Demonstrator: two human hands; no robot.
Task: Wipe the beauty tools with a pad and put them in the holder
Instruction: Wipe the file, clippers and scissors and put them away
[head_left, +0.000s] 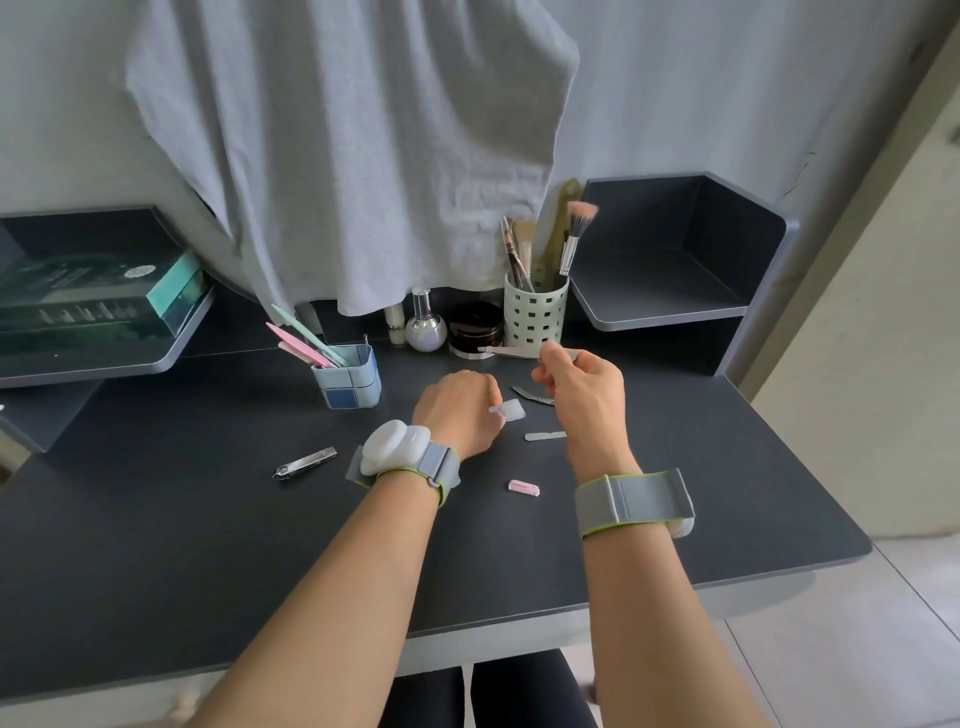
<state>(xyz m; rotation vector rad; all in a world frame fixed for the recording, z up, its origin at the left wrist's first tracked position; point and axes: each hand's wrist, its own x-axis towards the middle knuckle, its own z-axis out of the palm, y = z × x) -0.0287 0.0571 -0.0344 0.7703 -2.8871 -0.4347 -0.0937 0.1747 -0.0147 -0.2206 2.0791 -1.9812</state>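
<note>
My left hand (460, 410) rests on the dark desk (208, 519) and pinches a small white pad (511, 409). Just to its right, my right hand (582, 384) is raised and pinches a silver tweezer-like tool (506, 352) that points left. A blue checked holder (350, 382) with pink and green files stands at the left. Nail clippers (305, 462), a small metal file (544, 435), a pink cap-like piece (523, 488) and a grey metal tool (532, 395) lie loose on the desk.
A pale perforated cup (536, 314) with makeup brushes stands at the back, beside a dark jar (475, 327) and a round bottle (426, 330). A grey cloth (353, 156) hangs over the back. Shelves flank both sides, the left one bearing a green box (98, 296).
</note>
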